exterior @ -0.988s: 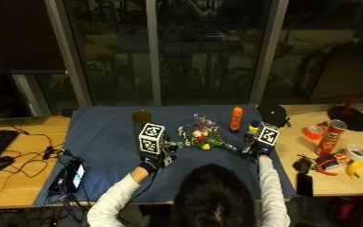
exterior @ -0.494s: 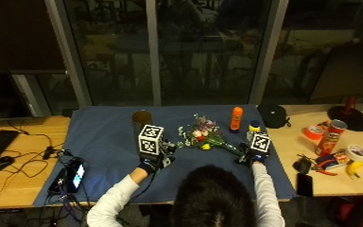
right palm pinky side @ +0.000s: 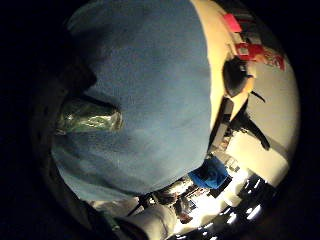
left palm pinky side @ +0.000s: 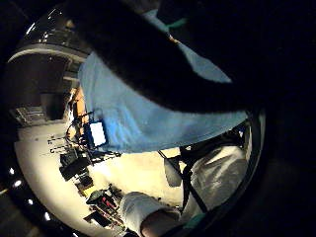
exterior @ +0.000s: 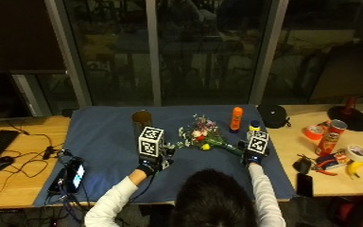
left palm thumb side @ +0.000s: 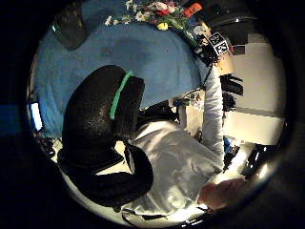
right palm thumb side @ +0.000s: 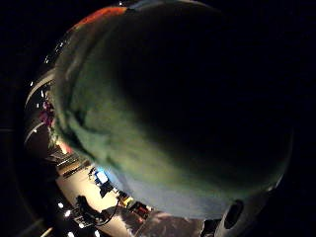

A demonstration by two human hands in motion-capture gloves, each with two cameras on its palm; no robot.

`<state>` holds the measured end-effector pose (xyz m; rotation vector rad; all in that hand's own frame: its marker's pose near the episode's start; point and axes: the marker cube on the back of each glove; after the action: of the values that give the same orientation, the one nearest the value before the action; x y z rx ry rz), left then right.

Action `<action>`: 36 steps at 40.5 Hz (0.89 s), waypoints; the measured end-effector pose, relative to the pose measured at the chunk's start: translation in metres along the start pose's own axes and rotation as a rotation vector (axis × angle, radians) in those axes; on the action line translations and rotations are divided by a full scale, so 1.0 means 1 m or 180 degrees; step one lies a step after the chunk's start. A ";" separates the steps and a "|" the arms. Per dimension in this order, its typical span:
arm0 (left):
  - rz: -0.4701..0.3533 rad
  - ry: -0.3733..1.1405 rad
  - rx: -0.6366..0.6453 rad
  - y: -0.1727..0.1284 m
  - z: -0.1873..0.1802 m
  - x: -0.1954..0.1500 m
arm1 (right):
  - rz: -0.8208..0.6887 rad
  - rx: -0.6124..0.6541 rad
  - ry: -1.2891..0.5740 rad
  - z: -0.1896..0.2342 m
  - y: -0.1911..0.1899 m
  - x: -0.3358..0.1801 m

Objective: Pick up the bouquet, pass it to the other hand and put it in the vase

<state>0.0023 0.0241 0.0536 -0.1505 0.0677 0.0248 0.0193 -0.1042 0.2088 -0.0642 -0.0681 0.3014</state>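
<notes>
Bouquet (exterior: 202,135) is laid on the blue cloth (exterior: 106,137), its green stems ending under the right hand (exterior: 253,156); whether those fingers are closed on the stems cannot be told. The left hand (exterior: 151,165) is rested on the cloth, well apart from the flowers, fingers curled on nothing. The vase (exterior: 141,120) is stood upright beyond the left hand's fingertips.

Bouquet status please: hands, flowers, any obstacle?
Right hand grips bouquet stem end. Left hand rests on blue cloth, fingers unclear. Bouquet lying on cloth; vase upright beyond, nothing between.
</notes>
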 end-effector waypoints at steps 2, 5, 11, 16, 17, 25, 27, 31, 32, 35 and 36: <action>-0.0019 -0.0043 -0.0033 0.002 0.000 -0.002 | -0.0031 0.0069 0.0007 -0.004 -0.004 -0.001; -0.0056 -0.0077 -0.0072 0.004 0.001 -0.006 | -0.0132 0.0048 -0.0097 -0.007 -0.007 -0.002; -0.0125 -0.0017 -0.0040 0.005 -0.004 -0.014 | 0.0000 0.0761 -0.0182 -0.012 -0.007 0.002; -0.0186 0.0022 -0.0046 0.002 -0.009 -0.019 | -0.0238 0.1849 -0.0785 -0.028 -0.003 -0.019; -0.0201 0.0027 -0.0051 0.000 -0.011 -0.020 | -0.0318 0.1900 -0.0951 -0.030 -0.001 -0.025; -0.0233 0.0437 0.0144 -0.029 -0.036 -0.024 | -0.0189 0.1479 -0.2035 -0.050 0.024 -0.048; -0.0196 0.0595 0.0202 -0.035 -0.043 -0.022 | -0.0235 0.1414 -0.2323 -0.060 0.033 -0.057; -0.0060 0.1073 0.0246 -0.052 -0.058 -0.016 | -0.0437 0.1125 -0.2919 -0.077 0.049 -0.080; 0.0003 0.1293 0.0236 -0.059 -0.064 -0.013 | -0.0552 0.1021 -0.3151 -0.083 0.055 -0.089; 0.0231 0.2119 0.0217 -0.077 -0.088 0.001 | -0.0932 0.0874 -0.3728 -0.099 0.067 -0.116; 0.0299 0.2424 0.0229 -0.082 -0.098 0.007 | -0.1053 0.0882 -0.3870 -0.103 0.071 -0.124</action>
<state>0.0057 -0.0714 -0.0314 -0.0776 0.8351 0.0577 -0.1120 -0.0790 0.0934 0.4128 -1.2285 -0.0212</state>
